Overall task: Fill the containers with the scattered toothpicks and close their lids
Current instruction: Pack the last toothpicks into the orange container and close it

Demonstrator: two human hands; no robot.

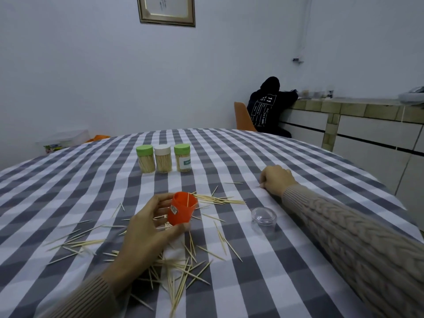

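My left hand [146, 228] grips an open orange container [182, 210], tilted a little, with one or two toothpicks standing inside it. Scattered toothpicks [183, 269] lie on the checked tablecloth around and below that hand, and a looser bunch [218, 200] lies just right of the container. My right hand [276, 179] rests on the cloth farther right, fingers curled over a toothpick at its fingertips. A clear plastic lid [263, 216] sits on the cloth between the two hands. Three full, lidded toothpick jars [163, 158] stand in a row behind.
The round table [309, 161] with the grey-and-white checked cloth curves away at the right. Beyond it a person in a dark hoodie [267, 106] sits on an orange chair at a tiled counter [358, 109]. A plastic box [62, 141] sits at far left.
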